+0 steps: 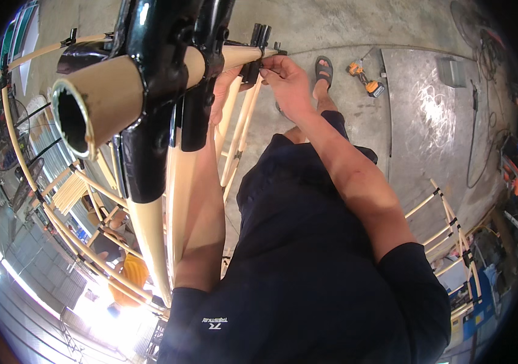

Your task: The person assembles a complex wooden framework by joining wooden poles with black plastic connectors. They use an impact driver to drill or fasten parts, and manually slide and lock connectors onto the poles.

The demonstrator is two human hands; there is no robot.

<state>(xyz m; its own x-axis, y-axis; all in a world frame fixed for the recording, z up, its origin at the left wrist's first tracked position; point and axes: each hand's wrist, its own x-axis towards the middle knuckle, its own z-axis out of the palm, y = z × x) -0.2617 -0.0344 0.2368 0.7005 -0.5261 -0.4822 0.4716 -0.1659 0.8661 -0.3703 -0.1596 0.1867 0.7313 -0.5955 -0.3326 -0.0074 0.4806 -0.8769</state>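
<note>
Close in front of me, a thick cream-coloured tube (104, 103) with an open end runs through large glossy black connectors (160, 67). Farther along the frame is a smaller black connector (250, 71). My left hand (225, 91) reaches behind the near tubes and closes on that connector; part of its fingers is hidden. From the other side my right hand (288, 85) touches the same connector, thumb and fingertips pinched together. Whatever lies between those fingertips is too small to make out. Thin cream poles (248, 118) hang down below the connector.
An orange-and-black cordless drill (365, 80) lies on the concrete floor by my sandalled foot (324, 70), beside a metal sheet (416, 133). Another pole frame (453, 224) stands at right. At left are curved poles (19, 145) and a person in yellow (130, 279).
</note>
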